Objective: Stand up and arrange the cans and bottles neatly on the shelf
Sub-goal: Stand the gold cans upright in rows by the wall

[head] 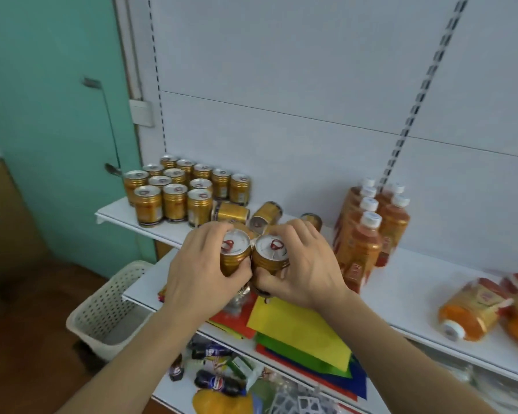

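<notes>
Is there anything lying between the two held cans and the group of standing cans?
Yes. Toppled cans lie on the shelf between the cans held by the left hand and right hand and the standing cans.

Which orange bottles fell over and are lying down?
The bottles at the far right end of the shelf: two lying bottles, caps toward the camera. The standing bottles near the right hand are upright, white caps on top.
</notes>
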`<action>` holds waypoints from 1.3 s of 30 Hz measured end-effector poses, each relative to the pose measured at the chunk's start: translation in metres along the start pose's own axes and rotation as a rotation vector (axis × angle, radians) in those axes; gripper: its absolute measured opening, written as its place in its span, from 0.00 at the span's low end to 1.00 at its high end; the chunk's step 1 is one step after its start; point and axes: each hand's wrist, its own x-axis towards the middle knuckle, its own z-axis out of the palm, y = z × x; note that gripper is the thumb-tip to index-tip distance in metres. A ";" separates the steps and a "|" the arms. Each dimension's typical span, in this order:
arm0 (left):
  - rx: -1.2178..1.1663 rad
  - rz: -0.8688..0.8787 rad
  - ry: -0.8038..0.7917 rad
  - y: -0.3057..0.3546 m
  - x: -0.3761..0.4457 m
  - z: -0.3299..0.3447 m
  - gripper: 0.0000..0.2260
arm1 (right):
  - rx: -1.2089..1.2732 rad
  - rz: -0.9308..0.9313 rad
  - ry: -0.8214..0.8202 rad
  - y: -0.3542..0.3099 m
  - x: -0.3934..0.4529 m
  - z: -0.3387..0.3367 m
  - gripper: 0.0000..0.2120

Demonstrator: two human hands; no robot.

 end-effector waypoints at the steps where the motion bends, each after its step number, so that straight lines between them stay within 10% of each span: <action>1: 0.008 -0.002 -0.006 -0.009 0.004 0.001 0.26 | -0.002 0.007 -0.008 0.001 0.006 0.009 0.30; 39: -0.007 0.332 -0.367 -0.168 0.101 0.060 0.33 | -0.496 0.436 -0.113 0.000 0.034 0.105 0.35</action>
